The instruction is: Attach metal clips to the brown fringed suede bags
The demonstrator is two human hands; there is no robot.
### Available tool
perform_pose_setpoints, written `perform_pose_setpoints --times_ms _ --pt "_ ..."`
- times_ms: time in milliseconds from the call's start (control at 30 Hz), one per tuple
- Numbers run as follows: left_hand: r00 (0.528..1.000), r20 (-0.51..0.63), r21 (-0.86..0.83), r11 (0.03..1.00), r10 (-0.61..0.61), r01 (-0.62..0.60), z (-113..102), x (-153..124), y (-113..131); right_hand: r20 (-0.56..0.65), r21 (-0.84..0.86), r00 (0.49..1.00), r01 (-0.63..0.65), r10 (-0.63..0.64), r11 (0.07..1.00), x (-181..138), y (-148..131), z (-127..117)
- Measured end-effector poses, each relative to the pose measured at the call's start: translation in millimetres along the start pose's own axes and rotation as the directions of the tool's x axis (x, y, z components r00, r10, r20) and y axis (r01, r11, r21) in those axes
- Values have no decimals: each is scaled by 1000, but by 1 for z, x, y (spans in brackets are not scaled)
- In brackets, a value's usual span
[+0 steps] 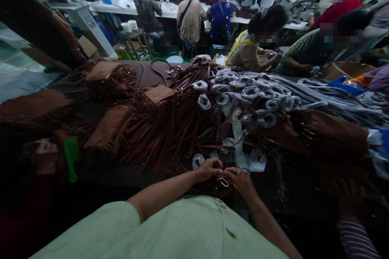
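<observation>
My left hand point(208, 169) and my right hand point(241, 178) meet close to my body at the near edge of the dark table point(142, 73). Both are curled in a pinch around a small metal clasp point(223, 182) fixed to a brown strap end. A heap of brown leather straps point(170, 129) lies just beyond my hands. A small roll of grey wrapping point(197, 160) sits beside my left hand.
Brown fringed bags point(111, 77) cover the left of the table, with a green comb point(71, 156) held by another person's hand at the left. Wrapped grey straps point(258, 97) pile up at right. Several people work at tables behind.
</observation>
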State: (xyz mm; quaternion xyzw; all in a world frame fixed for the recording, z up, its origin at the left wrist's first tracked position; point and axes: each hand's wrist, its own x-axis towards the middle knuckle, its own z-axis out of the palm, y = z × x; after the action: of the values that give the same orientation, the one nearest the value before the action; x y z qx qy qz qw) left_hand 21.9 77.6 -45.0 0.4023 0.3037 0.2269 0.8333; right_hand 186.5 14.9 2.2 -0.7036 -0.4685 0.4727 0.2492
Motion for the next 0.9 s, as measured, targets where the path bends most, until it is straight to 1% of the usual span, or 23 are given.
perform_pose_setpoints --times_ms 200,367,500,600,700,767,900 --pt "999 45 -28 999 -18 19 1 1 -1 57 29 998 -11 9 1000 -2 -3 -3" --pt "998 66 -20 999 -24 25 1 0 1 116 9 993 7 -8 1000 -4 -9 -6" --pt "995 85 7 999 -52 52 1 0 0 166 -27 986 38 -33 999 -4 -10 -8" --pt "987 134 76 994 -86 77 -1 -1 0 253 -86 967 46 -22 995 -4 -9 -11" --pt "978 172 150 985 -115 90 -2 0 -3 352 -146 935 100 -42 984 -4 -9 -12" --pt "979 153 162 981 -136 110 -3 1 -6 370 -179 928 121 -47 976 -5 -8 -12" --pt "978 89 148 974 -188 174 0 2 -16 363 -245 931 140 -43 959 -7 -6 -9"
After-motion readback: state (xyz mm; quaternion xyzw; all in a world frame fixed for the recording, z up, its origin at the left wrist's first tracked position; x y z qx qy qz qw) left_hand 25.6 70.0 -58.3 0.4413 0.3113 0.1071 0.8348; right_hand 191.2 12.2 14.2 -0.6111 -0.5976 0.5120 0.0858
